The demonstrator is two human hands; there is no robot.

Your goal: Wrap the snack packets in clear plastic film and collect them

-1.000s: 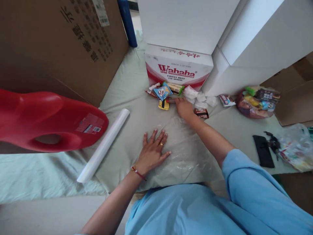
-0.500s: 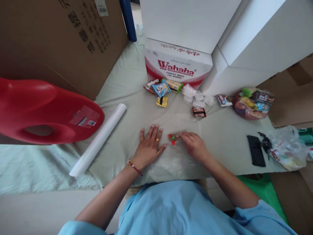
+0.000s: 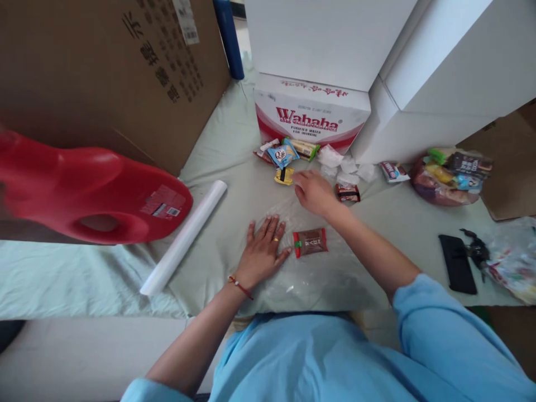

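Observation:
My left hand (image 3: 263,251) lies flat with fingers spread on a sheet of clear plastic film (image 3: 293,282) over the cloth. On that film, to the right of my left thumb, rests a brown snack packet (image 3: 310,242) with red ends and a green mark. My right hand (image 3: 315,192) reaches forward beyond it, its bent fingers at the right edge of a small yellow packet (image 3: 283,176). Thumb and fingers appear apart, though the fingertips are partly hidden. Just behind lie a blue snack packet (image 3: 283,153) and a green-and-yellow one (image 3: 305,149).
A roll of film (image 3: 184,237) lies left, beside a red jug (image 3: 96,195). White crumpled wrappers (image 3: 347,166) and a dark red packet (image 3: 347,193) are right of my right hand. A Wahaha box (image 3: 310,111) stands behind. A snack-filled bowl (image 3: 444,187) and black phone (image 3: 458,263) lie right.
My right hand has let go of the brown packet, which now lies flat on the film, and has moved forward to the yellow packet. The view has shifted slightly; my left hand stays flat.

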